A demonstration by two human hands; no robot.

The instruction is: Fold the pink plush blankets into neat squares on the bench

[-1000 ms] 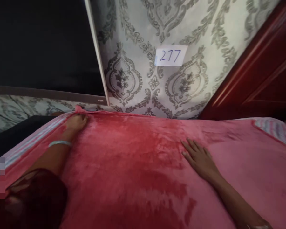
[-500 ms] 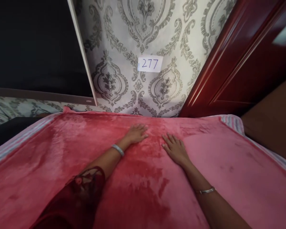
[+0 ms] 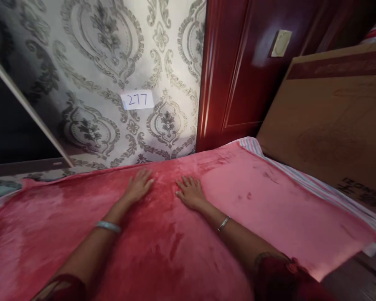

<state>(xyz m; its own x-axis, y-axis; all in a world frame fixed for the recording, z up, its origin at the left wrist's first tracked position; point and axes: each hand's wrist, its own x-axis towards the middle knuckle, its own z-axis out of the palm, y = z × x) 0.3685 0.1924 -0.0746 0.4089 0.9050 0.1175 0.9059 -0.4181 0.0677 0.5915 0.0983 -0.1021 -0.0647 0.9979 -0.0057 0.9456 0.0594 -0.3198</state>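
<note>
A plush red-pink blanket [image 3: 238, 221] lies spread over a flat, table-like surface, with darker and lighter patches in its pile. My left hand [image 3: 139, 186] rests palm down on it near the far edge, fingers apart. To its right, my right hand [image 3: 190, 192] also lies flat on the cloth with its fingers spread. Neither hand grips anything. Under the blanket's right edge a striped grey, white and pink cloth [image 3: 288, 173] shows.
Behind the blanket stands a patterned wall [image 3: 172, 75] with a paper card [image 3: 138, 99] marked 277. A dark screen [image 3: 12, 117] is at the left. A dark red wooden panel [image 3: 228, 83] and a large cardboard box [image 3: 326, 113] stand at the right.
The view has turned to the right, showing more of the box and the blanket's right corner. Both hands stay flat on the cloth near the far edge, with little clear movement over it.
</note>
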